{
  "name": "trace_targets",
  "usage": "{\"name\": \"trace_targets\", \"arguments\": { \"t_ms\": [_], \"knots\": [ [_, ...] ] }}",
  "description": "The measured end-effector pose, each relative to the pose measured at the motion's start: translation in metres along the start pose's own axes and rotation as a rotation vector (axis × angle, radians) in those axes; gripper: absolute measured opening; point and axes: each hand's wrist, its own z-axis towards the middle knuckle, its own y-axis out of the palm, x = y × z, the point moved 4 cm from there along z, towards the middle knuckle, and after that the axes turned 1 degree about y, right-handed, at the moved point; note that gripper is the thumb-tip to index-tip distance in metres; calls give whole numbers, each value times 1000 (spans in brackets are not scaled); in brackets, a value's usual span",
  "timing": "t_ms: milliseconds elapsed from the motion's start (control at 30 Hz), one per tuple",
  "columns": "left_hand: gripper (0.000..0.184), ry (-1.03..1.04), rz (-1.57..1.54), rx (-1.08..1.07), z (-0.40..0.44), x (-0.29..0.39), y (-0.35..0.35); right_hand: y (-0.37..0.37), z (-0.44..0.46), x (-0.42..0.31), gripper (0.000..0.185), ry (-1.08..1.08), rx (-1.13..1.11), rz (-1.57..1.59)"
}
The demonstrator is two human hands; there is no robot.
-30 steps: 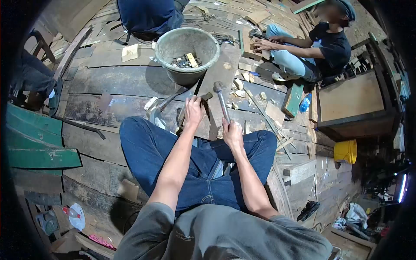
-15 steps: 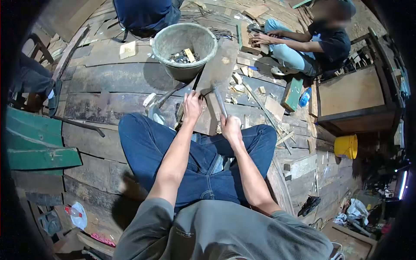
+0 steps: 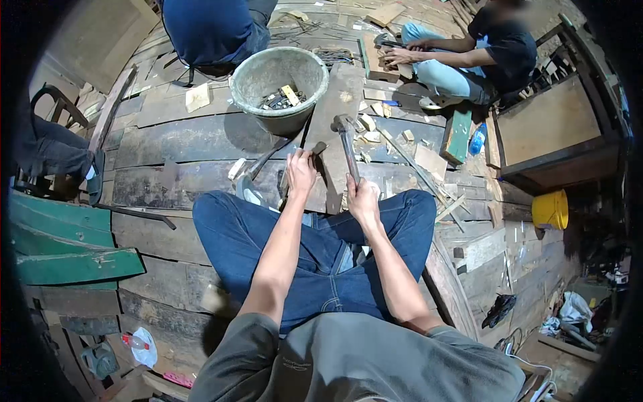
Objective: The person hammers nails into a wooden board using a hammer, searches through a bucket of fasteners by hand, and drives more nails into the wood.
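My right hand [image 3: 364,201] is wrapped round the handle of a hammer [image 3: 349,153], its metal head raised over the wooden plank [image 3: 340,97] in front of my crossed legs. To its left, my left hand [image 3: 301,173] is closed, with a small dark block-like piece [image 3: 319,147] at its fingertips; its exact kind is too small to tell. Hammer head and dark piece are apart. Beyond my hands stands a grey bucket [image 3: 242,94], holding small dark pieces and a yellowish block.
Wood scraps [image 3: 372,137] and long thin strips lie to the right. A co-worker [image 3: 499,50] sits at the upper right beside a wooden frame [image 3: 549,124]. Another person in blue [image 3: 213,30] is at the top. Green boards [image 3: 80,266] lie left; a yellow bucket [image 3: 549,209] stands right.
The hammer head has risen slightly and stands more clearly apart from the dark piece at my left fingertips. The camera view has shifted a little.
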Motion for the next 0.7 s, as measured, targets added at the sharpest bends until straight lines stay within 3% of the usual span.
{"name": "trace_targets", "arguments": {
  "t_ms": [233,333,400,500,700],
  "knots": [
    [11,22,13,-69,3,8,-6,-2,12,34,53,58,53,7],
    [10,-41,17,-123,4,8,-4,1,3,57,52,369,-173,632],
    [9,-57,-16,-140,4,8,-4,0,2,69,47,462,-314,973],
    [9,-84,-47,-154,8,6,-3,6,13,83,44,519,-354,1161],
    [13,-281,-88,-290,16,6,-11,8,22,83,45,574,-395,1198]
  ]
}}
